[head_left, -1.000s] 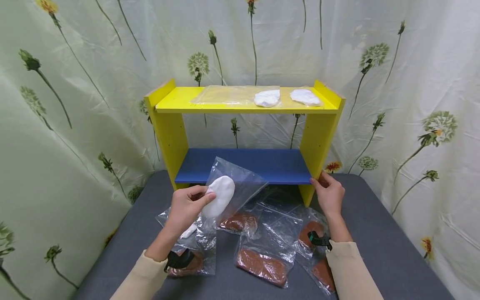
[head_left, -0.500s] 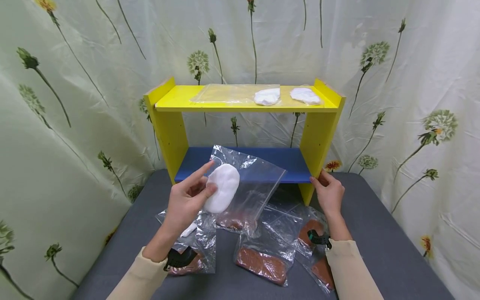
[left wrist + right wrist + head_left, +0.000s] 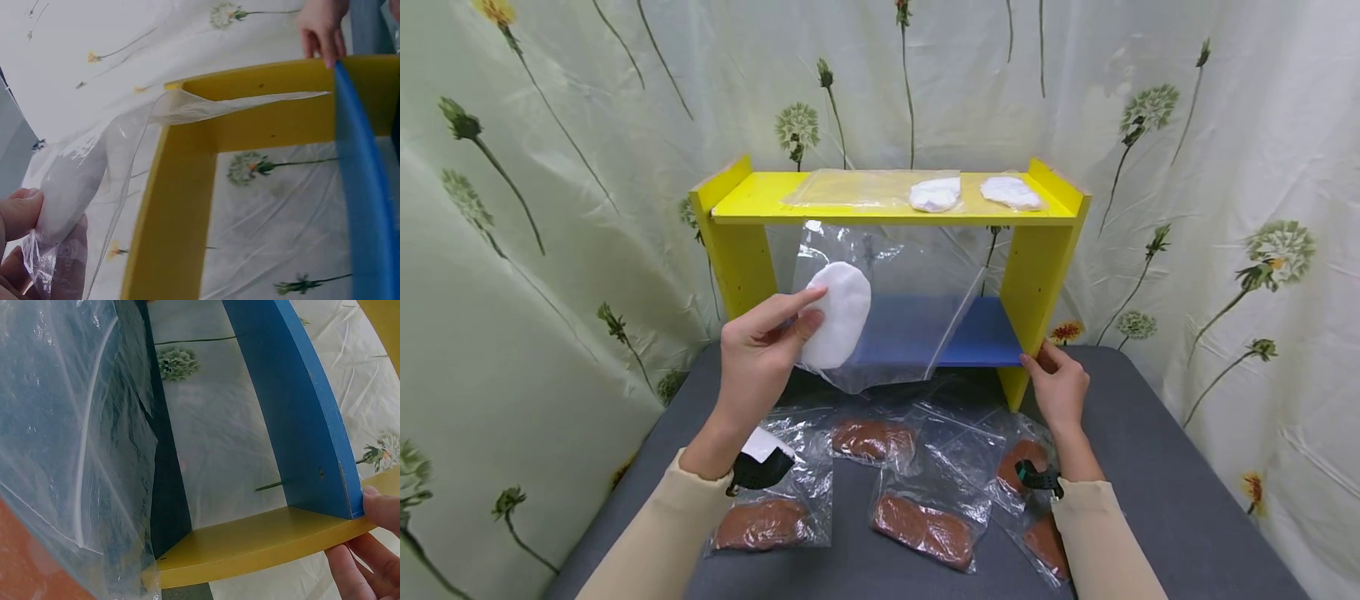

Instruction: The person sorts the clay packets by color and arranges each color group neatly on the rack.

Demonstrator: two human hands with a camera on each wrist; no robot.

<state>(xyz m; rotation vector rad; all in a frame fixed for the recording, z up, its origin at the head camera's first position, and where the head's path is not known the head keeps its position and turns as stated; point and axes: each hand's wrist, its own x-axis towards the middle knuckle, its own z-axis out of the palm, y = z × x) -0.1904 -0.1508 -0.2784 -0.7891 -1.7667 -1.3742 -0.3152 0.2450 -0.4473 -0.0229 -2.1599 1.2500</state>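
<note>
Between thumb and fingers, my left hand (image 3: pixel 760 350) pinches a clear zip bag (image 3: pixel 917 292) around the flat white oval piece (image 3: pixel 842 321) inside it. The bag hangs out to the right, in front of the shelf opening. In the left wrist view the thumb presses the white piece (image 3: pixel 72 187) through the plastic. My right hand (image 3: pixel 1060 387) grips the right side panel of the yellow shelf unit (image 3: pixel 1045 267), by the front corner of the blue shelf board (image 3: pixel 985 337). The right wrist view shows the thumb on the blue corner and the fingers (image 3: pixel 350 575) under the yellow panel.
On the yellow top lie two white pieces, one left (image 3: pixel 935 195) and one right (image 3: pixel 1011 192), in clear bags. Several bagged brown slabs (image 3: pixel 925 529) lie on the dark grey table (image 3: pixel 1157 467) before the unit. A flowered curtain (image 3: pixel 1225 192) hangs behind.
My left hand has lifted the bag with the white piece from low over the table up to the shelf opening, and the bag has spread out. The right hand stays on the panel.
</note>
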